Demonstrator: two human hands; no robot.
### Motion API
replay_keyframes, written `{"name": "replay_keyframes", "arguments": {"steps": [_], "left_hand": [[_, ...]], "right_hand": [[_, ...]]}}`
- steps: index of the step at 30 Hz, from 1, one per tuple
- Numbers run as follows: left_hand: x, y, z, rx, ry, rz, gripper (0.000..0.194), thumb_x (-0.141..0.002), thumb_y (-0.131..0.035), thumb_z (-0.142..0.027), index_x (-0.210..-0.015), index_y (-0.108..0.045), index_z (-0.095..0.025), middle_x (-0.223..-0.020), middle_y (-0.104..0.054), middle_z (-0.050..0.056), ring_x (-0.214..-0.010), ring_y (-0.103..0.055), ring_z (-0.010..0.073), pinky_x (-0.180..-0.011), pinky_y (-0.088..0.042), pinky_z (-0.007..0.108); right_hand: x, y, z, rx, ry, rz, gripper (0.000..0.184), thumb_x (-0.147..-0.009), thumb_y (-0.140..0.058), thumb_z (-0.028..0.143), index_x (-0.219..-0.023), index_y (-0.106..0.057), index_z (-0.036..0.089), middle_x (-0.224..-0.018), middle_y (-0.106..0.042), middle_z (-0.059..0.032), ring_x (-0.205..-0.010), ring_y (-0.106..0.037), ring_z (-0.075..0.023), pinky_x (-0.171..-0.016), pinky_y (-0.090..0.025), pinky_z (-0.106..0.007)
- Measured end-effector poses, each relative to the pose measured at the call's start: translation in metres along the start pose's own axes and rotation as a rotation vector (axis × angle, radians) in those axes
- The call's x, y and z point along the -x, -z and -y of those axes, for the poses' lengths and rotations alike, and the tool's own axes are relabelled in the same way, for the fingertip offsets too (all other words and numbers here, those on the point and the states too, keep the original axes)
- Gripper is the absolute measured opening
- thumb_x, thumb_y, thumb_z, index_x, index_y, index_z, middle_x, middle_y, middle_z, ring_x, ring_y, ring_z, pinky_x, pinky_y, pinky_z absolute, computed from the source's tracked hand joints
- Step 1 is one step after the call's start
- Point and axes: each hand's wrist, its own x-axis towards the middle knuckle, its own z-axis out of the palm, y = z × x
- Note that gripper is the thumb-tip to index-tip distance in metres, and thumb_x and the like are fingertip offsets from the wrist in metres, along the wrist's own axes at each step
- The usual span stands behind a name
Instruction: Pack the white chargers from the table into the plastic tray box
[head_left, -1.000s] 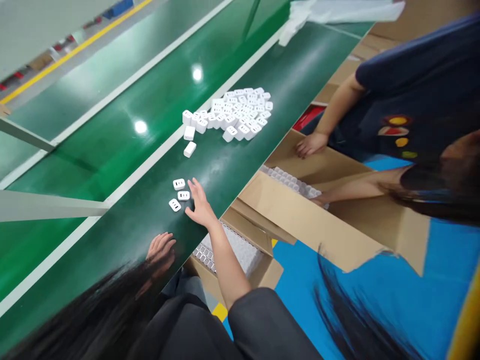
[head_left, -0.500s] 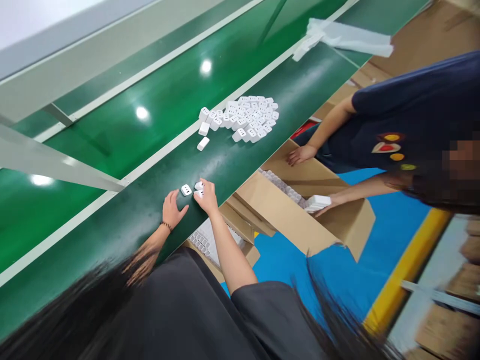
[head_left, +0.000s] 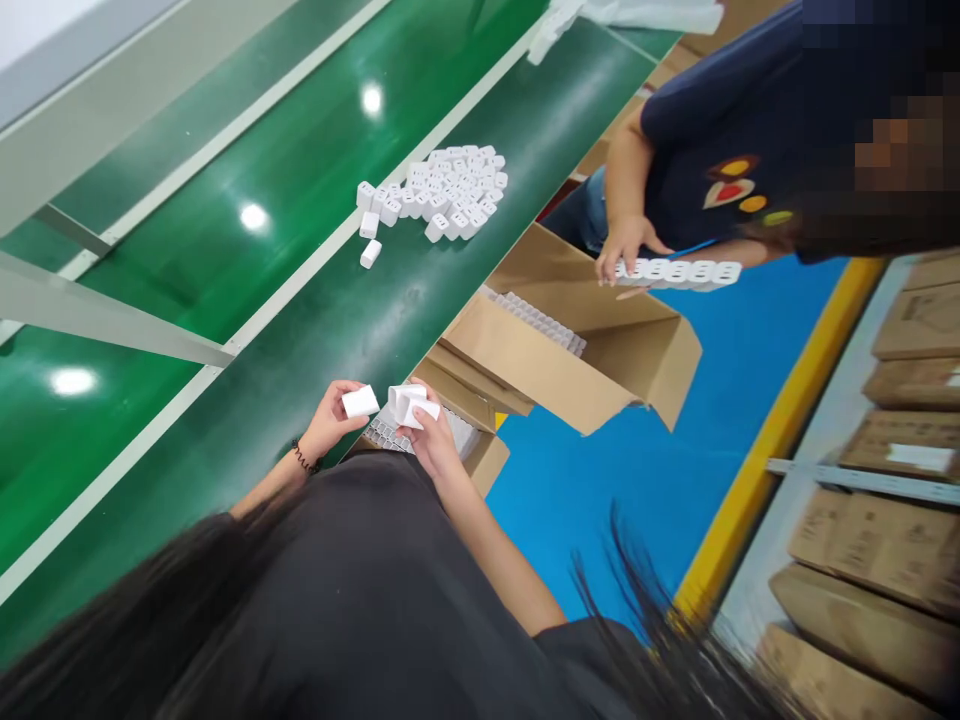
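My left hand (head_left: pixel 335 418), with a dark coiled band at the wrist, grips one white charger housing (head_left: pixel 361 402) by its end, above the green bench. Two more white charger housings (head_left: pixel 417 411) are in my right hand (head_left: pixel 435 432), held together with their hollow-looking ends towards the left one. A narrow gap separates what the two hands hold. Beneath my right hand, an open carton (head_left: pixel 486 462) holds rows of similar white pieces, partly hidden by my arm. Farther up the bench (head_left: pixel 300 330) stands a cluster of white charger housings (head_left: pixel 457 190), slotted faces up, with a few loose ones beside it.
At the right, a co-worker's hands (head_left: pixel 628 245) hold a row of white housings (head_left: pixel 694 272) over a larger open carton (head_left: pixel 540 365). White sheeting (head_left: pixel 652 14) lies at the bench's far end. Slanting metal posts (head_left: pixel 112 320) rise behind. Boxes (head_left: pixel 885 540) fill a shelf at right.
Both my hands have lifted charger housings off the bench and drawn them towards my body. The co-worker has raised a row of housings out of the carton. The view has shifted.
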Motion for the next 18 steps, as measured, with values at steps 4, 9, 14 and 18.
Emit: {"name": "replay_keyframes", "arguments": {"steps": [4,9,14,18], "left_hand": [[0.030,-0.028,-0.016,0.222,0.068,0.006,0.063,-0.060,-0.087,-0.039,-0.111,-0.055,-0.022,-0.111,-0.061,0.005,-0.098,-0.060,0.0179,-0.086,-0.050,0.030],[0.037,-0.052,-0.029,0.359,0.021,0.005,0.056,-0.069,-0.082,-0.043,-0.113,-0.053,-0.024,-0.108,-0.061,0.004,-0.094,-0.062,0.0168,-0.081,-0.052,0.029],[0.041,-0.052,-0.045,-0.044,-0.127,0.157,0.064,-0.068,-0.085,-0.035,-0.123,-0.054,-0.025,-0.120,-0.061,0.008,-0.107,-0.061,0.0207,-0.095,-0.050,0.035],[0.041,-0.051,-0.057,-0.378,-0.229,0.186,0.051,-0.080,-0.075,-0.033,-0.126,-0.056,-0.024,-0.129,-0.059,0.010,-0.116,-0.059,0.0223,-0.101,-0.047,0.037]], "right_hand": [[0.021,-0.007,0.003,-0.128,-0.031,0.025,0.047,-0.074,-0.073,0.042,-0.116,-0.059,0.027,-0.085,-0.065,0.0030,-0.060,-0.057,-0.0113,-0.049,-0.052,-0.023],[0.035,-0.016,0.008,-0.262,-0.073,0.083,0.043,-0.080,-0.060,0.054,-0.111,-0.061,0.025,-0.084,-0.068,0.0001,-0.066,-0.059,-0.0145,-0.056,-0.049,-0.026],[0.046,-0.017,0.022,-0.291,-0.101,0.075,0.046,-0.082,-0.051,0.062,-0.107,-0.063,0.025,-0.094,-0.071,-0.0019,-0.075,-0.062,-0.0179,-0.061,-0.051,-0.030],[0.052,-0.011,0.022,-0.260,-0.082,0.082,0.045,-0.084,-0.051,0.062,-0.109,-0.063,0.027,-0.112,-0.071,-0.0018,-0.092,-0.065,-0.0205,-0.071,-0.055,-0.034]]}}
